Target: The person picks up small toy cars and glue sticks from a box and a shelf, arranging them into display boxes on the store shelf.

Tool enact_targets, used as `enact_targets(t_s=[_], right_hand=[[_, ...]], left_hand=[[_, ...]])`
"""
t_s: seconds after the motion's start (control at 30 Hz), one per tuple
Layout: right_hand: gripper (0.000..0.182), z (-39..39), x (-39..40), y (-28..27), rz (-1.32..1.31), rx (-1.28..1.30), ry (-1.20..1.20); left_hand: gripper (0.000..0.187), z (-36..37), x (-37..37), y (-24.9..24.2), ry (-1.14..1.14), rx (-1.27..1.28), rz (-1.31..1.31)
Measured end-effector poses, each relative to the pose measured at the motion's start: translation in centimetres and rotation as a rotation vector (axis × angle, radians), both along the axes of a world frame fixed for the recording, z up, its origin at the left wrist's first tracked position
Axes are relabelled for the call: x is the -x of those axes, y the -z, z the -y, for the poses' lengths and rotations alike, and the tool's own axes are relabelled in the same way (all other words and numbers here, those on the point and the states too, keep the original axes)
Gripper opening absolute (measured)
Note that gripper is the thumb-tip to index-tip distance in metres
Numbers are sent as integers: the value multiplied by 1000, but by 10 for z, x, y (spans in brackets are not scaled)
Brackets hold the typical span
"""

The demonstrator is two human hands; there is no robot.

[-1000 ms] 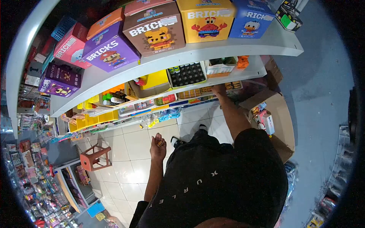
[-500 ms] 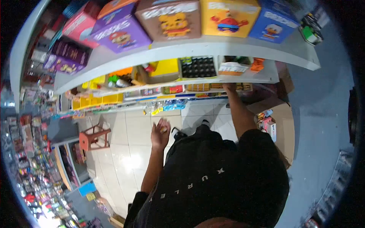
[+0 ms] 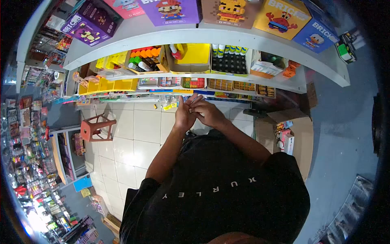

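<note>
My left hand (image 3: 185, 115) is raised in front of the lower shelves, palm up, with its fingers cupped. Against its palm and fingers, my right hand (image 3: 208, 113) is closed with its fingertips drawn together. Something small seems to lie between the two hands, but the fingers hide what it is. Just beyond them, on a low shelf, are trays of small yellow-brown packs (image 3: 220, 84) and a tray of red and green packs (image 3: 193, 82). Above these stands a box of dark-capped bottles (image 3: 229, 65), with several white-and-green tubes at its back.
Brick-toy boxes (image 3: 171, 11) line the upper shelf (image 3: 195, 34). A yellow-lined carton (image 3: 191, 57) and orange-topped markers (image 3: 145, 53) sit below. An open cardboard box (image 3: 301, 140) is at my right; a red-brown stool (image 3: 97, 128) stands on the tiles at left. Packed goods fill the far left.
My right hand has come back from the low shelf and met my left hand. The left hand has moved up and slightly right. The view has shifted.
</note>
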State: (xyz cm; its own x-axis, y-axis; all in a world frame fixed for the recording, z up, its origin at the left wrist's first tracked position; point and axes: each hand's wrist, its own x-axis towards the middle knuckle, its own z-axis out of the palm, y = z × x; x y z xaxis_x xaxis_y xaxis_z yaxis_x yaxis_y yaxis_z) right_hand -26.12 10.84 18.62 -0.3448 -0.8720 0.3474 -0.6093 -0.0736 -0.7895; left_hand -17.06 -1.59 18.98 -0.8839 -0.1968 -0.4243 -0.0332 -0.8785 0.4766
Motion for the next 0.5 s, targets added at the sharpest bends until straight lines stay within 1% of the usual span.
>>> enact_targets(t_s=[0.03,0.1,0.13,0.17,0.23,0.3,0.37,0.4,0.47,0.5], right_hand=[[20,0,-2,6,61,-83,6],[18,-8,0,10,152,-126,-25],[18,-12,2,10,202,-148,-42],[16,-16,9,22,227,-189,29],[13,-27,40,66,273,-266,166],[11,-39,87,97,157,-407,348],[17,-46,133,121,87,-403,421],[21,-47,151,133,17,-456,448],[30,-45,174,152,-123,-559,500],[30,-43,178,156,-173,-518,537]], left_hand=[[75,-2,-3,2,-4,-52,14],[78,-2,-13,6,-15,-149,47],[81,-2,-18,15,32,-158,37],[81,-4,-24,24,40,-131,114],[82,-7,-31,30,50,-72,263],[78,-10,-38,25,45,-99,251],[77,-8,-48,27,53,-95,220],[76,-7,-53,29,46,-93,219],[76,-6,-62,27,30,-64,233],[75,-6,-66,27,22,-51,241]])
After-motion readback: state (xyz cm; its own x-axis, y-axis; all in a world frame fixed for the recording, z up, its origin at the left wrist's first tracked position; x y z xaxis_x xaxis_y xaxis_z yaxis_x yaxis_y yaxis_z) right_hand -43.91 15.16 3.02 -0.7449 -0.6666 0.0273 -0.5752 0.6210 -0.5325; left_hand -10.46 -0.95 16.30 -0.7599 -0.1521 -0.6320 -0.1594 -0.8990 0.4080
